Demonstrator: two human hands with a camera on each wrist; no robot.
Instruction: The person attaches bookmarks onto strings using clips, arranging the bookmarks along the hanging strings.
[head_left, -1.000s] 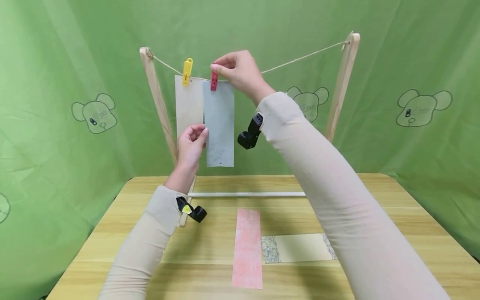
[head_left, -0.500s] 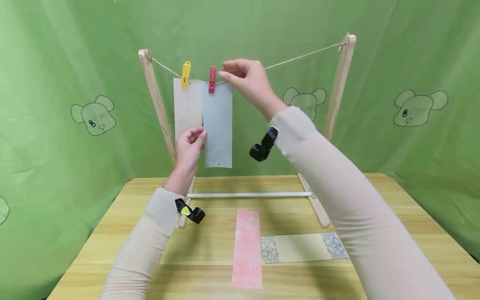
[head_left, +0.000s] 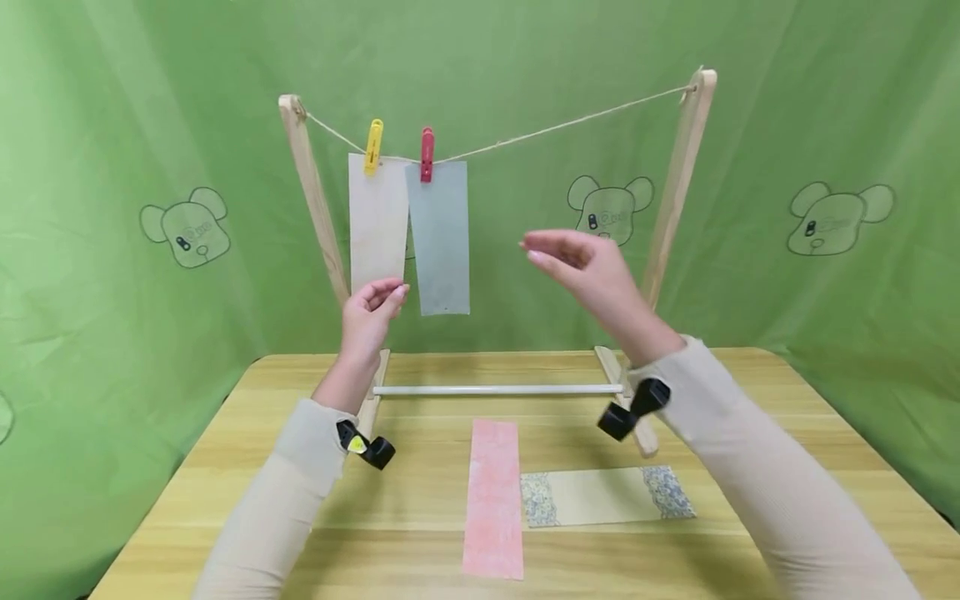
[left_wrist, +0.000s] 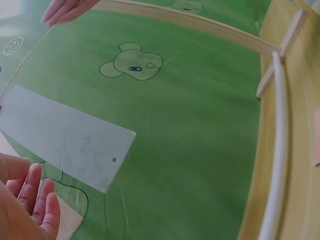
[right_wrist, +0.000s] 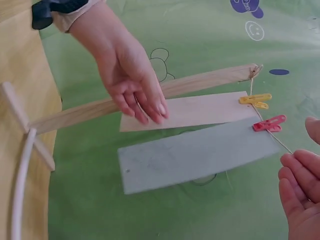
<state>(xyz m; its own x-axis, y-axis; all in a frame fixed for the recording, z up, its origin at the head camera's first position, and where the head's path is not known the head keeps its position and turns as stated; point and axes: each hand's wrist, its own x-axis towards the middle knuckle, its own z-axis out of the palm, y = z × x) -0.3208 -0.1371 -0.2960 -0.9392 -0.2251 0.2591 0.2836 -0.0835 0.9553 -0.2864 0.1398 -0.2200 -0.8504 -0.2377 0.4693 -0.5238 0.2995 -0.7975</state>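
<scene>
A pale blue paper strip (head_left: 442,242), with a faint plant drawing and a small hole near its lower end, hangs from a string (head_left: 570,125) by a red clothespin (head_left: 427,155). To its left hangs a cream strip (head_left: 377,221) under a yellow clothespin (head_left: 373,147). My left hand (head_left: 367,321) is in front of the cream strip's lower part, fingers loosely bent and holding nothing, apart from the blue strip in the right wrist view. Out to the right of both strips, my right hand (head_left: 592,275) is in the air with relaxed fingers and nothing in them.
The string spans two wooden posts (head_left: 684,175), joined low down by a white rod (head_left: 495,390). On the wooden table (head_left: 225,500) lie a pink strip (head_left: 492,500) and a cream strip with blue patterned ends (head_left: 600,497). A green curtain surrounds the table.
My right hand has let go of the red clothespin and moved right and down. My left hand has come off the blue strip's edge and dropped slightly. The blue strip's lower end has swung.
</scene>
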